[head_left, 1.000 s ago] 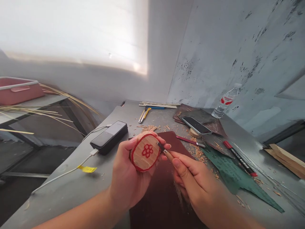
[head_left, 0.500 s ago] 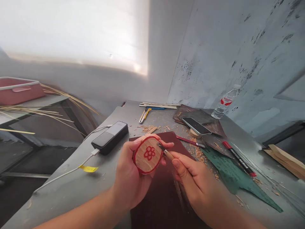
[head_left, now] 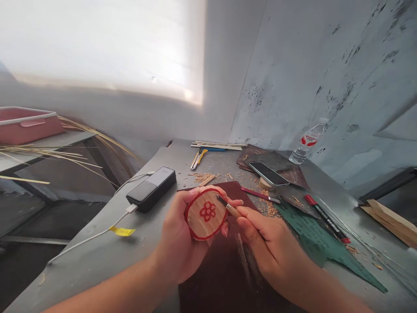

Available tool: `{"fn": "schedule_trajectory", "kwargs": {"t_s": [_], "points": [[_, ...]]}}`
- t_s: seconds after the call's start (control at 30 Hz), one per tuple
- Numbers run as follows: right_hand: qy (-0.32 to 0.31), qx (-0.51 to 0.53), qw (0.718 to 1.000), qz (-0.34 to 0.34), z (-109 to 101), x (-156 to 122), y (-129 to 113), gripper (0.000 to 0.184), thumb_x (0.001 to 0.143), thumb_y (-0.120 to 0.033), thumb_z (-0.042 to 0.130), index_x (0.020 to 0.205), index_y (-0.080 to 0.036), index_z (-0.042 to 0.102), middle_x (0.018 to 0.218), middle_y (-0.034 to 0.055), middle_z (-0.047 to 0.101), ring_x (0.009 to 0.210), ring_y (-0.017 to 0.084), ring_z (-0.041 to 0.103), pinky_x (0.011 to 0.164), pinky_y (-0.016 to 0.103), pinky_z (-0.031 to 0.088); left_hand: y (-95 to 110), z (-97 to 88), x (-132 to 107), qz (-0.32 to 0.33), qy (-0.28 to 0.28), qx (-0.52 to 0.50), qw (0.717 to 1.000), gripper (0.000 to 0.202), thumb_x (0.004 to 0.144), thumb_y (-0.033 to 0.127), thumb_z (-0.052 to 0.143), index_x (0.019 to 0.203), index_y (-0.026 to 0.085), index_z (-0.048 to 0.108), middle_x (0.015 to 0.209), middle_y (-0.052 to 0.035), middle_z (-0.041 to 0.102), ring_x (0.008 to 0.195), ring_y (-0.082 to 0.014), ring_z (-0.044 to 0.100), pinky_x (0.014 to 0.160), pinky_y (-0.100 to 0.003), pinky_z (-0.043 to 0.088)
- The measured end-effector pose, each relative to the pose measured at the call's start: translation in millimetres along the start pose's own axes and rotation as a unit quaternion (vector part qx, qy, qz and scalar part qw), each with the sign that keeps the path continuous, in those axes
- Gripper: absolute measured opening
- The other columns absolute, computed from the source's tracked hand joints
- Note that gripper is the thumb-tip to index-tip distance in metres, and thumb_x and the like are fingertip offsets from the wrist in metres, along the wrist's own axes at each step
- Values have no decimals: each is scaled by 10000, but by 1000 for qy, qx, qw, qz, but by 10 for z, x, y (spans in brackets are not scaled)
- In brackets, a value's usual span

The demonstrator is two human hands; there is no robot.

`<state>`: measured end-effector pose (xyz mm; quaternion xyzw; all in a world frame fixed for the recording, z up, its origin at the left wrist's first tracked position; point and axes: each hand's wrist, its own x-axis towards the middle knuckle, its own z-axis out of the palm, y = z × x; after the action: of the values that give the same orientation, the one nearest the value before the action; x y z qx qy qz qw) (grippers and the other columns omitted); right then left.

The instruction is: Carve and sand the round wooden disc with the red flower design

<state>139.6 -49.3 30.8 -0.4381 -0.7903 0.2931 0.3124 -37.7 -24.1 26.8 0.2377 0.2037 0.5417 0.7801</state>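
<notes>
My left hand (head_left: 177,243) is closed around a round wooden disc (head_left: 206,214) with a red rim and a red flower drawn in its middle, held up above a dark red mat (head_left: 224,278). My right hand (head_left: 267,248) pinches a small carving tool (head_left: 228,206) with a wooden handle. The tool's metal tip touches the disc's upper right edge.
On the grey table (head_left: 97,256) lie a black power bank (head_left: 151,188) with a white cable, a phone (head_left: 267,173), a red marker (head_left: 325,219), a red-handled tool (head_left: 259,194), a green sheet (head_left: 319,243), a utility knife (head_left: 198,158), wood shavings and a water bottle (head_left: 306,143). A pink tray (head_left: 28,124) sits at the left.
The disc and both hands have shifted slightly right and down in the view. The tool stays at the disc's right edge.
</notes>
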Motion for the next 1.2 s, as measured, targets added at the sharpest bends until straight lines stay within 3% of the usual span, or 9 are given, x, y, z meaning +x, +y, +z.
{"fn": "schedule_trajectory", "kwargs": {"t_s": [0.1, 0.2, 0.4, 0.63, 0.97, 1.2], "points": [[-15, -44, 999, -28, -52, -22, 42, 253, 1105, -304, 417, 1147, -238, 658, 1206, 71, 722, 1139, 221, 670, 1020, 325, 493, 49, -5, 18, -21, -18, 3, 1000, 478, 973, 340, 414, 902, 67, 799, 942, -210, 774, 733, -240, 702, 585, -285, 565], [-20, -35, 999, -11, -91, -42, 56, 281, 1110, -306, 410, 1229, -278, 663, 1159, 42, 740, 1037, 210, 692, 954, 326, 527, 75, -24, 28, -14, -28, 3, 999, 481, 972, 348, 413, 920, 63, 798, 954, -221, 774, 750, -246, 709, 613, -292, 574], [22, -27, 999, 27, -100, -71, 39, 297, 1087, -337, 442, 1116, -278, 732, 843, 47, 738, 787, 256, 699, 831, 394, 576, 107, -13, -4, 38, -18, 16, 999, 471, 974, 318, 390, 892, 97, 798, 934, -203, 773, 945, -315, 730, 599, -284, 573], [19, -23, 999, 32, -76, -52, -16, 289, 1079, -325, 456, 1104, -259, 737, 831, 42, 746, 738, 232, 685, 687, 337, 564, 125, 23, 8, 58, 27, 38, 997, 397, 916, 309, 453, 875, 126, 802, 931, -169, 782, 800, -265, 715, 615, -307, 586], [22, -30, 998, 52, 42, -34, -95, 315, 1104, -348, 383, 1013, -239, 665, 797, 15, 701, 639, 184, 616, 599, 309, 468, 27, 2, -12, 84, 26, 33, 996, 384, 897, 315, 481, 874, 106, 802, 955, -190, 786, 913, -292, 743, 651, -289, 587], [21, -35, 997, 61, 99, -18, -134, 326, 1110, -351, 360, 923, -226, 596, 759, 5, 673, 594, 156, 553, 565, 296, 402, -15, -3, -23, 94, 44, 13, 995, 421, 939, 302, 434, 875, 109, 803, 916, -144, 769, 840, -256, 737, 644, -282, 593]]}}
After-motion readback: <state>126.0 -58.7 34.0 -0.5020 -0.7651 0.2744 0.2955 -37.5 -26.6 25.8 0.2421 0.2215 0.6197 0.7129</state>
